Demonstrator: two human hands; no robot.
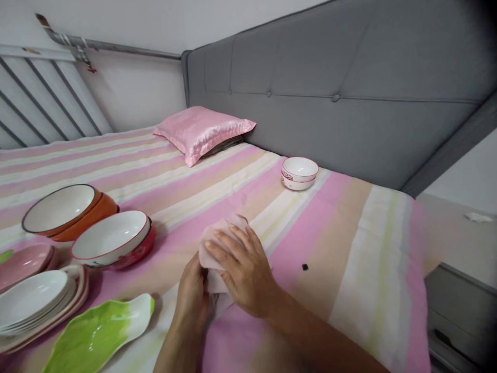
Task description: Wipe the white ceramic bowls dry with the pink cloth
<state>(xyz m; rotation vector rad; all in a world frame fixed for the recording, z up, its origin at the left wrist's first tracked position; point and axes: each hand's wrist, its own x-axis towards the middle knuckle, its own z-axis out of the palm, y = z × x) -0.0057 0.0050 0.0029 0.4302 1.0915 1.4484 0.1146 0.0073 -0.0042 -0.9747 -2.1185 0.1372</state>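
Both my hands hold a pale pink cloth just above the striped bedspread. My right hand lies over the top of the cloth with its fingers pressed onto it. Under it, my left hand grips the cloth's lower edge, its fingers mostly hidden. Whatever the cloth may wrap is not visible.
On the left lie an orange bowl, a red bowl, a pink dish, stacked white plates and a green leaf-shaped dish. Two small white bowls sit stacked near the grey headboard. A pink pillow lies further back.
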